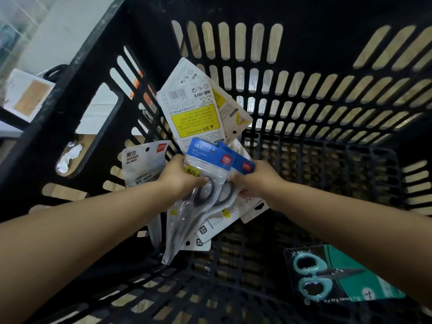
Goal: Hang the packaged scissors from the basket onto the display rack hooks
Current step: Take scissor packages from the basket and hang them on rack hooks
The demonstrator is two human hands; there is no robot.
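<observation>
Both my hands reach down into a black slotted basket. My left hand grips a clear pack of grey-handled scissors with a blue header card. My right hand holds a second blue-headed pack just behind the first, along with white cards beneath it. Behind them a white pack with a yellow warning panel leans upside down against the basket's far wall. A grey scissors pack stands left of my left hand. The display rack hooks are out of view.
A teal pack with light-blue-handled scissors lies on the basket floor at the lower right. More white cards lie under my hands. A cardboard box with a label sits outside the basket at the upper left.
</observation>
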